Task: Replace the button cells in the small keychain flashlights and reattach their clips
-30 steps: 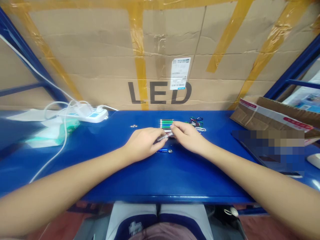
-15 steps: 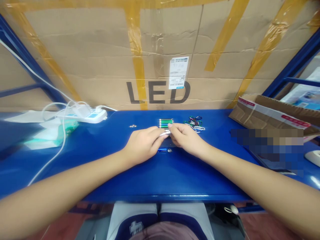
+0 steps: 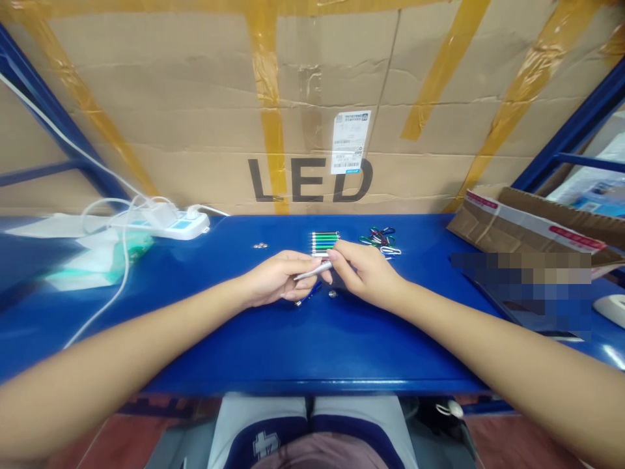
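Note:
My left hand (image 3: 276, 279) and my right hand (image 3: 365, 270) meet over the middle of the blue table (image 3: 273, 345). Between them they pinch a small silver cylinder (image 3: 312, 271), tilted, its right end at my right fingertips. Just under it a blue cylinder (image 3: 308, 295) lies by my left fingers, and a small round silver part (image 3: 333, 294) sits on the table near my right hand. Behind the hands lies a row of green cylinders (image 3: 325, 241) side by side. A bunch of coloured clips (image 3: 381, 238) lies to their right.
A white power strip (image 3: 168, 225) with white cables sits at the back left, beside white and green packets (image 3: 97, 260). Two tiny silver pieces (image 3: 260, 246) lie left of the cylinders. A taped cardboard box (image 3: 527, 228) stands at right. A large "LED" carton forms the back wall.
My left hand has turned palm-inward and drawn slightly back and left. The silver cylinder now shows more fully between both hands. The blue cylinder has shifted and lies tilted.

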Available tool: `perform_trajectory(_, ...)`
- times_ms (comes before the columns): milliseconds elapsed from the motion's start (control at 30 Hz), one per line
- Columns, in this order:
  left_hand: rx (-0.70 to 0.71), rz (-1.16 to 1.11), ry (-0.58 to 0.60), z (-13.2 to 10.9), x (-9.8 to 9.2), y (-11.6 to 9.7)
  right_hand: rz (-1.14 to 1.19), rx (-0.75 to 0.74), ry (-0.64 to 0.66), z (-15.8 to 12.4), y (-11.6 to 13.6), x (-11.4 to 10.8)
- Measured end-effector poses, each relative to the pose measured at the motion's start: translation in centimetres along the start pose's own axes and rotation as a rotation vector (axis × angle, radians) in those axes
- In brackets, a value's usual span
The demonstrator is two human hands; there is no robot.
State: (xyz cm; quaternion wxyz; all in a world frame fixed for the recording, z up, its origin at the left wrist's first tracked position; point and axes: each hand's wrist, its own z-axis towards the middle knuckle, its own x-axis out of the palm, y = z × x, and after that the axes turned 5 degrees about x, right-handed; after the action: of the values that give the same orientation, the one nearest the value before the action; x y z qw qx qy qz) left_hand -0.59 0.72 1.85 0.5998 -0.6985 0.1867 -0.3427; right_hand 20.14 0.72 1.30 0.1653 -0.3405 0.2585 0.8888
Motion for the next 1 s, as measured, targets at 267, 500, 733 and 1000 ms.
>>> perform_trajectory(267,-0.179,-0.227,0.14,-0.1,-0.6,-0.5,-0.061,-0.129,-0.087,-0.3,-0.1,0.0)
perform_trajectory(500,-0.072,-0.098,0.098,-0.2,-1.2,-1.2,-0.08,-0.009,-0.124,0.2,-0.1,-0.7)
perform_trajectory(733,0.14,0.724,-0.261,-0.2,-6.7,-3.1,-0.123,0.13,0.261,0.1,-0.4,-1.2)
perform_trajectory(1000,0.185,1.184,-0.375,-1.5,-12.8,-4.2,-0.117,0.135,0.193,0.1,0.0,-1.7)
